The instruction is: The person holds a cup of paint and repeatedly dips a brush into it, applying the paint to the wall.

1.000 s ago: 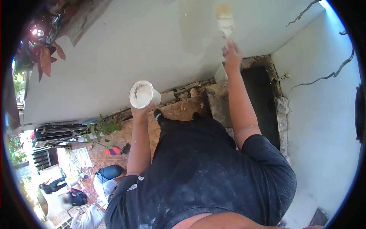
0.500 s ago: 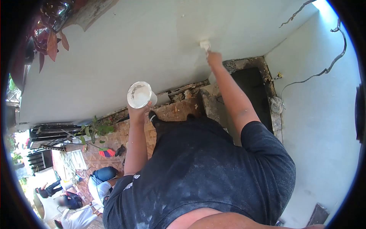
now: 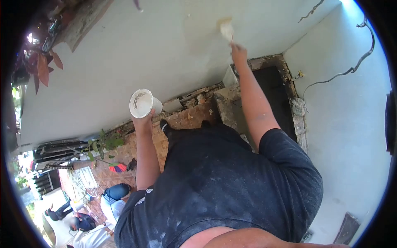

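My left hand (image 3: pixel 144 123) grips a white bucket (image 3: pixel 157 106) from below, its mouth tilted toward me. Whitish paint coats the inside, with greyish patches. My right hand (image 3: pixel 239 53) is closed round the handle of a paintbrush (image 3: pixel 226 31) whose bristles are covered in white. Those bristles are against the pale wall (image 3: pixel 165 53), beside a damp-looking, beige-tinted patch. Both arms reach away from my body, the right one farther up the wall.
A dark rectangular opening (image 3: pixel 273 101) with a rough masonry border lies below my right arm. A cable (image 3: pixel 351 78) runs along the right wall. Tiles (image 3: pixel 192 120) are underfoot. Reddish leaves (image 3: pixel 43 70) hang at upper left; several people are at lower left.
My right hand and the brush have moved farther up the wall in view. The bucket in my left hand has shifted slightly left.
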Action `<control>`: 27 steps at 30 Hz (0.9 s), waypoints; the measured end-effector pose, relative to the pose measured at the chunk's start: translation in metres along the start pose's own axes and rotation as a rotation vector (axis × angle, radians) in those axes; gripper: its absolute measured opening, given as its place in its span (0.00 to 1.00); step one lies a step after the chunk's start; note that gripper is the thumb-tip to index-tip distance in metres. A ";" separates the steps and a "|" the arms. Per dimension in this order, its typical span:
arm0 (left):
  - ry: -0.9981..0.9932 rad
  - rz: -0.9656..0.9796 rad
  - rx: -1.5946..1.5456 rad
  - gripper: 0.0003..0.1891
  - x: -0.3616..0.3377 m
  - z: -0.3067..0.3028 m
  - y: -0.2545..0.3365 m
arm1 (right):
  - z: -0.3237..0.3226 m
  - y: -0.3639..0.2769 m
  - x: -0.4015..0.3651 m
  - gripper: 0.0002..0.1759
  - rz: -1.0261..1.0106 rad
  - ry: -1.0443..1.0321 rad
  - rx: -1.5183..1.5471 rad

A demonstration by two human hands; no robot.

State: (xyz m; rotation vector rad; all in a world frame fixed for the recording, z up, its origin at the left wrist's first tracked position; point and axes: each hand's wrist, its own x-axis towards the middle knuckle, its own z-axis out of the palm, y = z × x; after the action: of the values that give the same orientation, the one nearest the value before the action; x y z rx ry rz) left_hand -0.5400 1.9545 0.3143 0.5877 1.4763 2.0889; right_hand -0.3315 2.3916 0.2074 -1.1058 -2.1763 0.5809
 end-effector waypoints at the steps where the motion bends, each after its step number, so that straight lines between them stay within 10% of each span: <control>1: -0.003 0.003 0.012 0.44 0.003 0.005 0.003 | 0.041 0.067 -0.014 0.19 -0.307 0.031 -0.504; 3: 0.006 0.007 0.039 0.44 0.000 0.013 0.010 | 0.108 0.148 -0.059 0.24 0.412 -0.470 -0.500; 4: -0.004 0.006 0.037 0.45 -0.004 0.013 0.011 | 0.108 0.189 -0.085 0.24 -0.175 -0.887 -0.844; 6: -0.036 0.033 0.024 0.47 0.002 0.015 0.016 | 0.104 0.137 -0.110 0.20 0.750 -0.310 -0.260; 9: -0.028 -0.045 0.051 0.46 0.002 0.020 0.024 | 0.076 0.116 -0.064 0.17 -0.102 -0.176 -0.533; 11: -0.023 -0.105 0.060 0.45 0.001 0.016 0.020 | 0.029 0.075 -0.021 0.15 -0.310 -0.040 -0.464; 16: -0.055 0.002 0.009 0.45 0.000 0.027 0.011 | -0.102 -0.089 0.008 0.15 0.616 0.055 0.637; 22: -0.036 -0.033 -0.006 0.45 -0.007 0.017 0.003 | -0.118 -0.119 -0.005 0.15 0.165 0.263 0.176; 27: -0.034 -0.044 -0.030 0.46 -0.005 0.019 0.009 | -0.123 -0.127 -0.013 0.13 0.206 0.130 -0.129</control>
State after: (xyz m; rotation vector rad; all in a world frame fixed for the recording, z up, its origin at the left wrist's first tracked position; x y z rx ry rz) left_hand -0.5262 1.9627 0.3286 0.5710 1.4239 2.0544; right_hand -0.3100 2.3233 0.3696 -1.4082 -2.0259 0.4480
